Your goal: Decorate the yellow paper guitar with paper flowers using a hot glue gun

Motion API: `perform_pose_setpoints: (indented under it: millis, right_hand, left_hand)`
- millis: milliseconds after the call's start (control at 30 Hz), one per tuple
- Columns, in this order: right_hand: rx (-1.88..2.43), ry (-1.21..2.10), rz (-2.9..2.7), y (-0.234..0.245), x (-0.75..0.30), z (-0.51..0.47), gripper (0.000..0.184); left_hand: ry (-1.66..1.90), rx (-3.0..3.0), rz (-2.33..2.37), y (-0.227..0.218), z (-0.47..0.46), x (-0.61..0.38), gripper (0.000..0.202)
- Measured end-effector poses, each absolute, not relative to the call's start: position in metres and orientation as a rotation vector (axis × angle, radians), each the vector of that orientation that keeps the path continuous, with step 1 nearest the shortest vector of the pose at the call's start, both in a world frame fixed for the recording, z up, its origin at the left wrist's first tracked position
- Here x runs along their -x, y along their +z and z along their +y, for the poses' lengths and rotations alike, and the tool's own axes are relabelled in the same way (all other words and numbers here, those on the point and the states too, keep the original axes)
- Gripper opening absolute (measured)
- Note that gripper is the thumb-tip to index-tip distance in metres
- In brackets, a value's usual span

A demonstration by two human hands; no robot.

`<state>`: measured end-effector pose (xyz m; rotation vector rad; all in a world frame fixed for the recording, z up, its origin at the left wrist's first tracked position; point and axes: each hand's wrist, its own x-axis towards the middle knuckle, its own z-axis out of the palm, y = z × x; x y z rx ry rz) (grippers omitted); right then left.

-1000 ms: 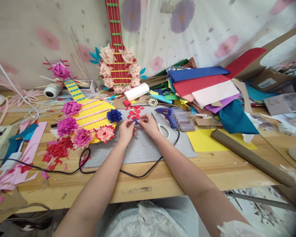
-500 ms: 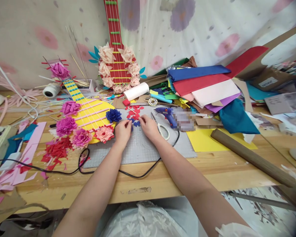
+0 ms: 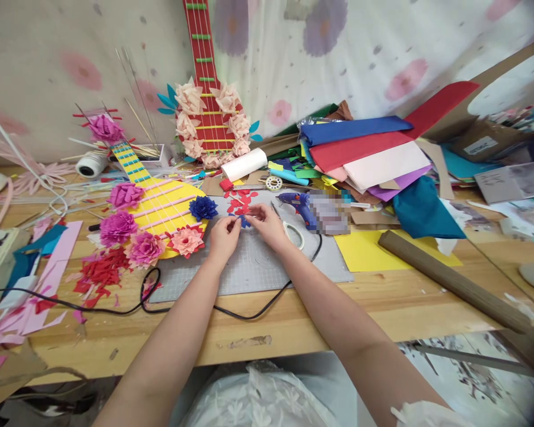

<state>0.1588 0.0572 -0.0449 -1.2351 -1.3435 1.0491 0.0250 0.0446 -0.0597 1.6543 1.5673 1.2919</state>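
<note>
Over the grey cutting mat (image 3: 244,279), my left hand (image 3: 223,238) is closed in a pinch on a small blue paper piece (image 3: 244,222). My right hand (image 3: 269,226) meets it from the other side, thumb and forefinger closed at the same blue paper. How many blue bits lie there is hidden by the fingers. Just beyond sit red paper petals (image 3: 239,201). To the left lies a yellow paper guitar (image 3: 171,204) with pink flowers and a blue paper flower (image 3: 203,208). Scissors (image 3: 295,234) rest beside my right hand.
A blue glue gun (image 3: 296,200) lies right of the hands, its black cable (image 3: 249,318) looping across the table front. Behind stands a red guitar (image 3: 213,121). Stacked coloured paper (image 3: 365,151) and a brown roll (image 3: 454,281) occupy the right; red scraps (image 3: 100,276) lie left.
My right hand has moved slightly left, bringing its fingertips up to those of my left hand at the blue paper. The view has shifted a little.
</note>
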Motion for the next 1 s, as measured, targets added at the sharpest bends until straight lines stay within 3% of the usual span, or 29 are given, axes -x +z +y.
perform_pose_setpoints:
  millis: [233, 467, 667, 800, 900, 1000]
  right_hand:
    - [1.191, 1.186, -1.193, -0.051, -0.154, 0.059, 0.021]
    - [1.265, 1.151, -1.317, -0.034, -0.179, 0.053, 0.027]
    - [1.739, 1.171, -1.824, 0.001, -0.276, 0.022, 0.028]
    - [2.144, 0.688, -1.739, 0.008, -0.309, 0.018, 0.037]
    - [2.028, 0.432, -1.745, -0.003, -0.3, 0.034, 0.037]
    - [1.996, 0.414, -1.719, -0.019, -0.28, 0.053, 0.037]
  left_hand:
    - [1.282, -1.279, 1.355, -0.058, 0.042, -0.03, 0.023]
    - [1.351, -1.028, 1.279, -0.049, 0.043, -0.034, 0.018]
    - [1.374, -0.886, 1.296, -0.043, 0.044, -0.034, 0.017]
    - [1.332, -0.88, 1.336, -0.042, 0.045, -0.036, 0.013]
    - [1.319, -0.916, 1.335, -0.044, 0.044, -0.037, 0.012]
    - [1.302, -0.948, 1.336, -0.046, 0.042, -0.037, 0.013]
